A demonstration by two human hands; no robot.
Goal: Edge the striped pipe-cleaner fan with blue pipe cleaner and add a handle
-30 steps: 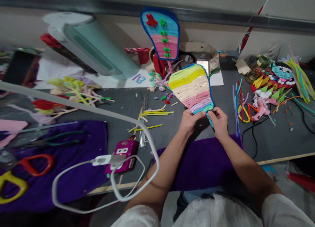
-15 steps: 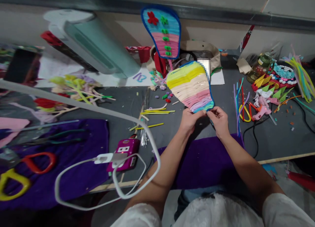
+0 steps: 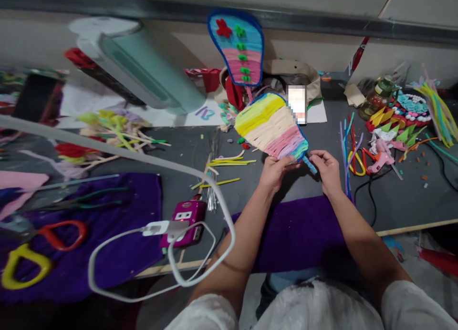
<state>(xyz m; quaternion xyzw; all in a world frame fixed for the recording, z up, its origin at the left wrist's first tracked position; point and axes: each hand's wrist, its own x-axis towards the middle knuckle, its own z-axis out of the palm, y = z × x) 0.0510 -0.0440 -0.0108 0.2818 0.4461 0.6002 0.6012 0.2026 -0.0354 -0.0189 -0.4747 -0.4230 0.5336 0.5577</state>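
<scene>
A fan-shaped striped piece (image 3: 274, 125) in yellow, cream, pink, lilac and blue is tilted above the grey table. My left hand (image 3: 277, 172) grips its narrow lower end, thumb on top. A short blue twisted stem sticks out of that end toward the lower right. Beside the stem is my right hand (image 3: 326, 170), its thumb and forefinger close together near the blue edge; whether anything thin is between them is too small to tell. A similar decorated fan (image 3: 240, 53) with a red flower and green bits stands behind.
Purple cloth (image 3: 296, 234) lies below my arms. A white cable (image 3: 229, 215) loops left of my left forearm, by a magenta power adapter (image 3: 186, 220). Scissors (image 3: 64, 234) lie left; a pink glue gun (image 3: 381, 160), pipe cleaners and a jar (image 3: 379, 98) are at right.
The striped piece has turned and shifted slightly left, with its blue stem now showing. My right hand has moved a little right, away from my left hand.
</scene>
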